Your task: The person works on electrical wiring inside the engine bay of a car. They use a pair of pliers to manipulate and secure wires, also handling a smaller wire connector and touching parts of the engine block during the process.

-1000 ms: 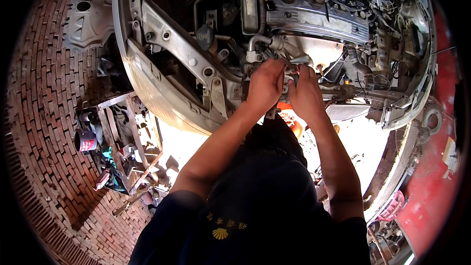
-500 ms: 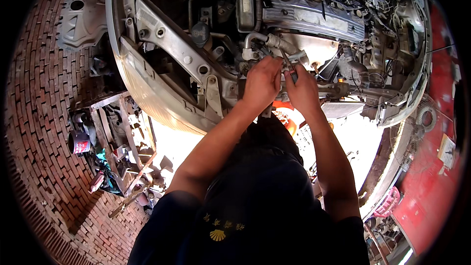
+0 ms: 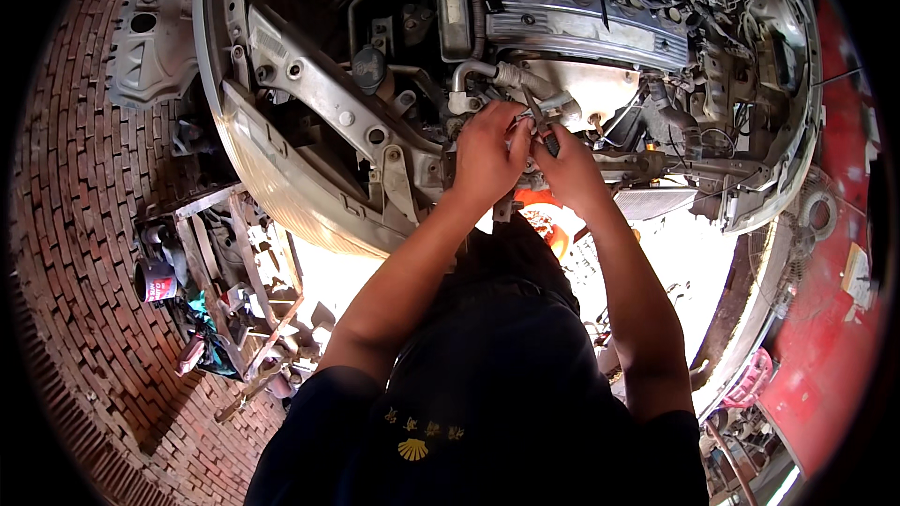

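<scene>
I look down into a car's open engine bay (image 3: 581, 28). My left hand (image 3: 487, 155) is closed around a hose fitting at the front of the engine, just below a curved grey hose (image 3: 478, 75). My right hand (image 3: 567, 169) grips a pair of pliers (image 3: 542, 126), whose jaws point up between my two hands at the same fitting. The two hands touch each other. What the plier jaws bite on is hidden by my fingers.
The car's pale front crossmember (image 3: 319, 103) curves left of my hands. A metal rack with tools and a can (image 3: 155, 279) lies on the brick floor (image 3: 75, 225) at left. A red body panel (image 3: 825, 337) is at right. An orange object (image 3: 548, 220) sits below my hands.
My hands stay at the same fitting. The view has shifted a little, so the engine bay sits slightly further left and lower in the picture.
</scene>
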A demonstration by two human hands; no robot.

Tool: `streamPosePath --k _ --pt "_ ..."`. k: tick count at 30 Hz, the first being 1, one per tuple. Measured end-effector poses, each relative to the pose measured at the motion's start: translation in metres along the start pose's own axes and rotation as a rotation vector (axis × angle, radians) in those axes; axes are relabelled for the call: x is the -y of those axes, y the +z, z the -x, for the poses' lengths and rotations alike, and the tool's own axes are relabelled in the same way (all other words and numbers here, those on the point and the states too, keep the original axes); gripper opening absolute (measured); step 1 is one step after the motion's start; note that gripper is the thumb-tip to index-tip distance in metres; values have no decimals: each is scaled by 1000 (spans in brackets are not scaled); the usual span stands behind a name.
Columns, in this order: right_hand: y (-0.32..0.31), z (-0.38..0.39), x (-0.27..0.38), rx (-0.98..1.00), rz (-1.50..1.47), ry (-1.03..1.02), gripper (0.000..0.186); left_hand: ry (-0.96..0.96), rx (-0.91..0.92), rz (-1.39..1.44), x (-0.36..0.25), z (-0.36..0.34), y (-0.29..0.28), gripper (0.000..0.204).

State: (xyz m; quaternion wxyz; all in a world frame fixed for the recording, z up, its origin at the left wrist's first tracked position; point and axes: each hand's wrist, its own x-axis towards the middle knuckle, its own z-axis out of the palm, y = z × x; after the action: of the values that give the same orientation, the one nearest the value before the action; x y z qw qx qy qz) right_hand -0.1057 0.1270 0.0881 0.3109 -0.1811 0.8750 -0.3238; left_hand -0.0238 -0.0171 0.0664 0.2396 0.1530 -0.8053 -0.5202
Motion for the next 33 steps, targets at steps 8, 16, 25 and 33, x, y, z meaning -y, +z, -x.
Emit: streamPosePath --k 8,16,25,33 --pt "-20 24 6 -174 489 -235 46 -88 -92 105 -7 4 8 14" --pt "-13 66 -48 -147 -506 162 27 -324 50 523 -12 1 11 34" --pt "24 62 -37 -182 -1046 111 17 -676 13 1023 -28 19 4 30" --pt "-6 20 8 -342 -645 -247 36 -689 172 815 -12 9 6 14"
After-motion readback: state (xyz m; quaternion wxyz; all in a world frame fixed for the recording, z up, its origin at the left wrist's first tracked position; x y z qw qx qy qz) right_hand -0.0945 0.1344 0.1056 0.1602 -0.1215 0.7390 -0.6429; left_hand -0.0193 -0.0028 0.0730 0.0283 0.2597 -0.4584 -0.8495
